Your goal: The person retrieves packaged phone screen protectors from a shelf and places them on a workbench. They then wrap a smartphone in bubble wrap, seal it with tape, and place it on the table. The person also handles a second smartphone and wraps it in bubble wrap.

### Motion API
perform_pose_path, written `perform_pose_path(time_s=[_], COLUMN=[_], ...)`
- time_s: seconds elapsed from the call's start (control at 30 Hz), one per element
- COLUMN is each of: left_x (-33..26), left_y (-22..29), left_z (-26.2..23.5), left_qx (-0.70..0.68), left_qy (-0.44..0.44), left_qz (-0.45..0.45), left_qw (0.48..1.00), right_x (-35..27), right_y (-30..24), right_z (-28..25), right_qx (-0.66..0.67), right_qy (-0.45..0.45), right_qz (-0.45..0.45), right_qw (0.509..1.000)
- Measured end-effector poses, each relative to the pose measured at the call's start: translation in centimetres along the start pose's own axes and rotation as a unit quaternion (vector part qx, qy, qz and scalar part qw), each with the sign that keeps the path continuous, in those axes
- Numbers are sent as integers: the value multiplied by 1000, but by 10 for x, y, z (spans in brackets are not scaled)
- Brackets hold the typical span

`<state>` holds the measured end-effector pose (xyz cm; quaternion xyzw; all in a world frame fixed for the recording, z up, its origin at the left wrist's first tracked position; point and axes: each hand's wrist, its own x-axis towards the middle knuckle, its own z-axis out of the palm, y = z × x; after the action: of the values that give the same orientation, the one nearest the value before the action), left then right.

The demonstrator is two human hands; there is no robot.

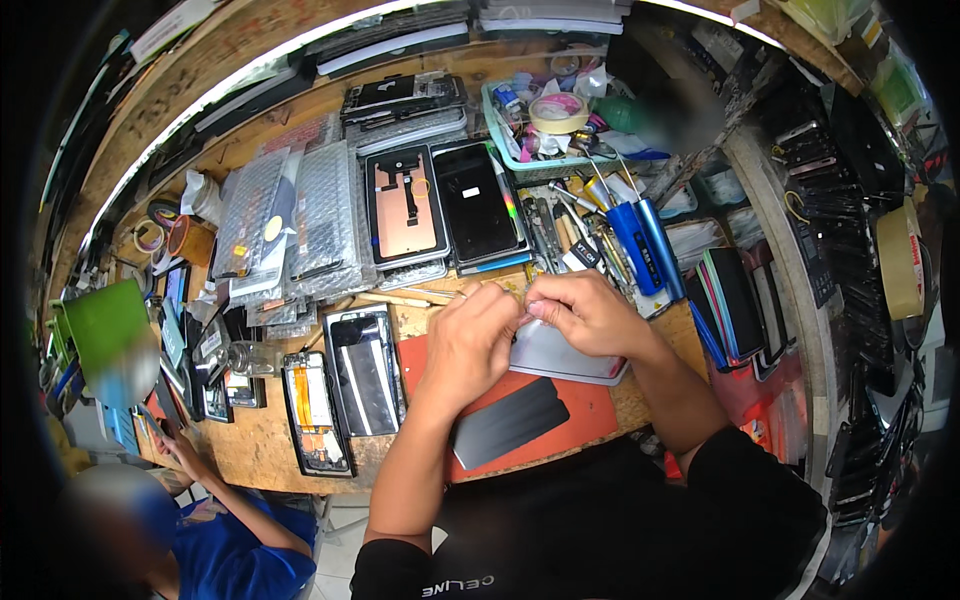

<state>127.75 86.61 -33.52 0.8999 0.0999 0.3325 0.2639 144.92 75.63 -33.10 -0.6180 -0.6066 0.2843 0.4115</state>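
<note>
Cluttered wooden workbench (270, 440); red rubber mat (590, 410) at front. On it, pale flat phone panel (565, 358), part-worked by the look. Left hand (470, 340) and right hand (585, 312) pinch together at its upper edge; what they pinch is hidden. Dark back cover (510, 422) lies aside.

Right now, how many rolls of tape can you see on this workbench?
3 at least: a wide beige tape roll on the green basket at the top, and an orange roll and a thin pale roll at the left edge. Clutter may hide more.
</note>
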Motion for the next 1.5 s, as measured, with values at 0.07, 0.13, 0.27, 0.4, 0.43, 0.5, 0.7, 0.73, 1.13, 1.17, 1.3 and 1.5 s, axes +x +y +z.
perform_pose_path(time_s=[0.07, 0.13, 0.27, 0.4, 0.43, 0.5, 0.7, 0.73, 1.13, 1.17, 1.3, 1.5], left_x=[-3, -7, -8, -4, -5, -6, -5, -6, -2, -3, -3, -5], left_y=[6, 14, 13, 2, -1, -9, -36, -38, -29, -29, -29, -24], left_z=[-2, -5, -12, 7, 10, 14, 3, 5, 20, 20, 19, 9], left_qx=[-73, -137, -448, -395, -390, -419, -467, -471, -579, -572, -526, -518], left_qy=[61, 90, 167, 29, -37, 45, 288, 293, 232, 228, 232, 99], left_qz=[89, 130, -143, -283, -307, -278, -255, -237, -244, -230, -197, -199], left_qw=[991, 978, 867, 873, 867, 863, 796, 798, 742, 753, 794, 826], right_x=[0, 7, 11, 8, 7, 5, -3, -3, -2, -3, -1, -1], right_y=[11, 25, 41, 24, 18, 7, -2, -1, 21, 22, 19, 13], right_z=[-3, -11, -28, -7, -1, 6, 2, 4, 3, 6, 11, 3], right_qx=[44, 102, 161, 186, 229, 320, 324, 319, 289, 304, 304, 391], right_qy=[39, 186, 331, 275, 265, 211, -51, -59, -58, -48, 5, -62], right_qz=[-19, 54, 107, 73, 60, 29, 42, 51, 11, 2, 27, -47], right_qw=[998, 976, 924, 940, 935, 923, 944, 945, 955, 952, 952, 917])
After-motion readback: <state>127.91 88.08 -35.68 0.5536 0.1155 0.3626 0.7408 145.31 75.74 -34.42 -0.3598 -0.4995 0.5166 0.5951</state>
